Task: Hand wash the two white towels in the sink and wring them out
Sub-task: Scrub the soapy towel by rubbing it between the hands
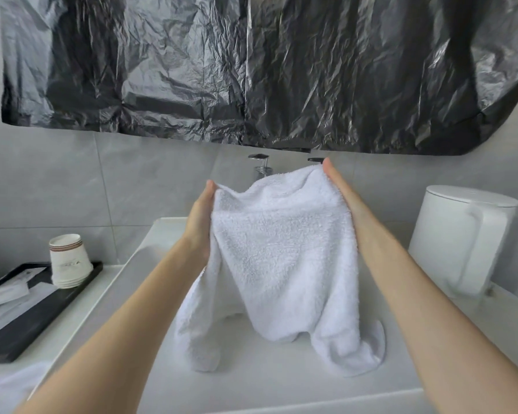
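Two hands up, one towel (281,249) between them: left hand (199,216) grips its top-left edge, right hand (338,189) pinches the top-right corner, a bit higher. It hangs below both hands, lower ends down in the sink (251,383). Kettle (461,240) right of the right hand, cups (69,261) left of the left.

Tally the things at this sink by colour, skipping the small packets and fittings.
White: 5 (fluffy terry towel, ceramic sink basin, lidded plastic kettle, stack of paper cups, crumpled cloth at the bottom-left edge)
Black: 2 (crinkled plastic sheet, rectangular tray)
Total: 7
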